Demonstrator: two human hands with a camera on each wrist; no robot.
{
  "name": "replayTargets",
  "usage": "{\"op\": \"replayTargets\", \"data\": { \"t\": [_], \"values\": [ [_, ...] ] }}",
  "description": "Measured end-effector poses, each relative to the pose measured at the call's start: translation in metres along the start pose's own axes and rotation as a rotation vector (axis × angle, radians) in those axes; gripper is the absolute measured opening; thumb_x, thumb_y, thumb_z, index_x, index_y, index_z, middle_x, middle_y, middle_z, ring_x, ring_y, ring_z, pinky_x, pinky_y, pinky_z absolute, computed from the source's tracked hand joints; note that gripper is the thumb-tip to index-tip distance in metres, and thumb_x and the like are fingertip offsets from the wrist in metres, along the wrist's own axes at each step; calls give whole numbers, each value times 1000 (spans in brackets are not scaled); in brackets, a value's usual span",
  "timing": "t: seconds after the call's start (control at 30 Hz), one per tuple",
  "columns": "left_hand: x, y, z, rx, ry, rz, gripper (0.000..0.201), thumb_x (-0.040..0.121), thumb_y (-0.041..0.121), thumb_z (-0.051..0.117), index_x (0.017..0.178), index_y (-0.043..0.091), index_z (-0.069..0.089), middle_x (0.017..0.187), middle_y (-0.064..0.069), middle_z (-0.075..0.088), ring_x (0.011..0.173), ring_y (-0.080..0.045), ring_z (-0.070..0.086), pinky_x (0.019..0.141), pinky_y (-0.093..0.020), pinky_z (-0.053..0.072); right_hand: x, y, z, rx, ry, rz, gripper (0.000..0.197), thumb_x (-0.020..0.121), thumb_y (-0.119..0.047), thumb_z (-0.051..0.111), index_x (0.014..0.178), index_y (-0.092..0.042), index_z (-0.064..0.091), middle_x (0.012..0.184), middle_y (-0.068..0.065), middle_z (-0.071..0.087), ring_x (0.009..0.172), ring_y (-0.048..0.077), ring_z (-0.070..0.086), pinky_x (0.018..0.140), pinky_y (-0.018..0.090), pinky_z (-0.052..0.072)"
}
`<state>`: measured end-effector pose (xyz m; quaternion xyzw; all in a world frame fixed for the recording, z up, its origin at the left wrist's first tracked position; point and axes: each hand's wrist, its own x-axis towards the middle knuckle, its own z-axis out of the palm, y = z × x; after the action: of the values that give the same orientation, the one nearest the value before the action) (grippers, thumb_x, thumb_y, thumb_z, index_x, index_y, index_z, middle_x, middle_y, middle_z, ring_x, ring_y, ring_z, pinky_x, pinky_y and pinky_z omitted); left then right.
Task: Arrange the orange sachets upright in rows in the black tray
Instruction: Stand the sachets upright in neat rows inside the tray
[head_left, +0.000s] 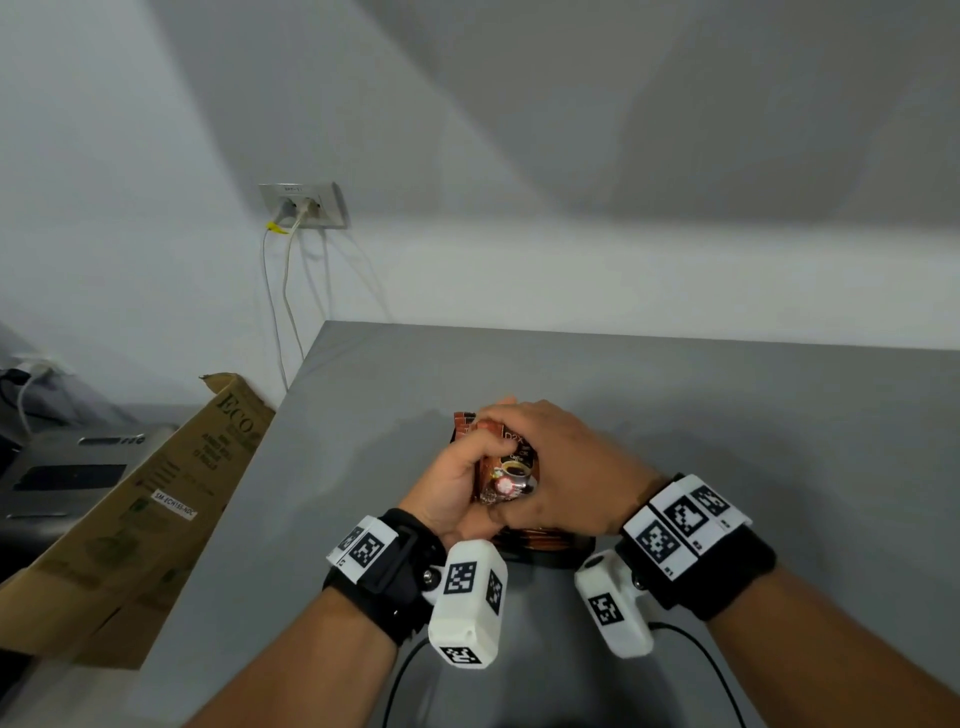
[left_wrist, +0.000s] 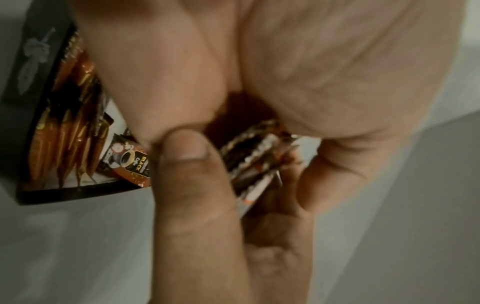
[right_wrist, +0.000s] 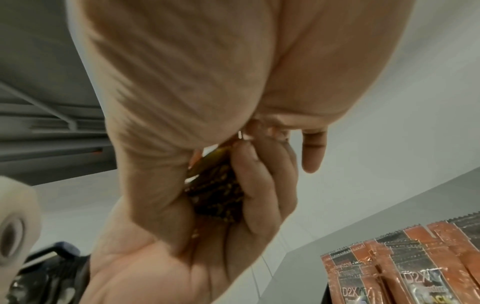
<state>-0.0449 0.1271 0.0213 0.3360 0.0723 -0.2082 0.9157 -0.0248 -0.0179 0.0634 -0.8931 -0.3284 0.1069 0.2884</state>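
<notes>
Both hands hold one bundle of orange sachets (head_left: 511, 467) over the black tray (head_left: 563, 558) on the grey table. My left hand (head_left: 460, 480) grips the bundle from the left, thumb (left_wrist: 192, 185) pressed on its front, with the sachet edges (left_wrist: 255, 164) showing behind it. My right hand (head_left: 553, 452) curls over the bundle's top and right side. In the right wrist view the bundle (right_wrist: 215, 195) is wedged between the two palms. More orange sachets (right_wrist: 415, 259) stand upright in the tray (left_wrist: 31, 61), packed side by side (left_wrist: 72, 127). Most of the tray is hidden under the hands.
The grey table (head_left: 727, 415) meets the white wall behind. A cardboard box (head_left: 156, 499) leans against its left edge. A wall socket (head_left: 304, 205) with cables hangs above the back left corner. Wrist camera cables (head_left: 696, 654) trail near the front edge.
</notes>
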Motion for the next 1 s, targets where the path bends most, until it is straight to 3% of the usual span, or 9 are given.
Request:
{"op": "replayTargets", "data": {
  "t": [0.1,0.17,0.27,0.33,0.43,0.53,0.6,0.7,1.0],
  "values": [
    [1,5,3,109,22,-19,49,60,3,62,109,0,57,88,-19,63,76,-26,66,68,-35,54,0,3,-2,16,-46,15,98,67,-48,83,150,-38,31,139,-17,42,125,5,37,108,27,34],
    [2,8,3,175,97,44,58,65,-3,57,121,6,57,90,-21,67,75,-27,68,71,-37,54,-1,6,-8,170,44,91,89,73,-47,82,149,-37,37,136,-18,44,121,1,43,103,23,38],
    [2,8,3,278,114,115,75,68,-10,57,136,22,50,88,-20,69,72,-28,67,72,-40,54,1,18,-16,402,248,205,42,88,-29,72,128,-29,62,111,-11,64,94,4,62,84,24,51],
    [3,7,3,339,123,131,82,66,-12,60,139,23,45,87,-19,67,74,-28,65,71,-40,52,2,22,-17,463,249,220,24,88,-18,72,112,-23,70,92,-5,72,81,8,68,79,27,55],
    [5,7,4,376,128,141,80,68,-14,65,137,23,45,101,-19,70,87,-26,70,75,-38,57,2,24,-17,437,229,201,18,85,-9,74,95,-24,75,77,-6,71,66,6,65,70,28,55],
    [4,14,0,327,218,141,64,84,-9,65,137,20,44,108,-24,64,74,-26,70,62,-37,57,4,40,-28,381,345,228,22,84,-9,76,80,-31,74,76,-7,72,68,14,67,70,34,56],
    [4,21,-10,285,311,166,53,89,-7,59,135,17,47,104,-22,62,69,-26,67,58,-37,57,2,58,-35,294,405,281,23,83,-9,75,76,-31,71,74,-11,71,69,7,66,69,25,53],
    [1,28,-26,272,388,190,46,90,-10,54,128,16,51,104,-18,63,67,-24,67,57,-36,57,-1,80,-27,115,354,373,25,85,-8,71,76,-30,67,76,-14,69,72,-1,64,66,12,47],
    [-5,22,-39,381,454,133,47,88,-14,49,124,16,49,89,-13,66,68,-25,61,59,-36,51,3,109,28,-35,63,462,23,87,-3,56,91,-24,66,88,2,73,82,20,69,79,35,58]
  ]
}}
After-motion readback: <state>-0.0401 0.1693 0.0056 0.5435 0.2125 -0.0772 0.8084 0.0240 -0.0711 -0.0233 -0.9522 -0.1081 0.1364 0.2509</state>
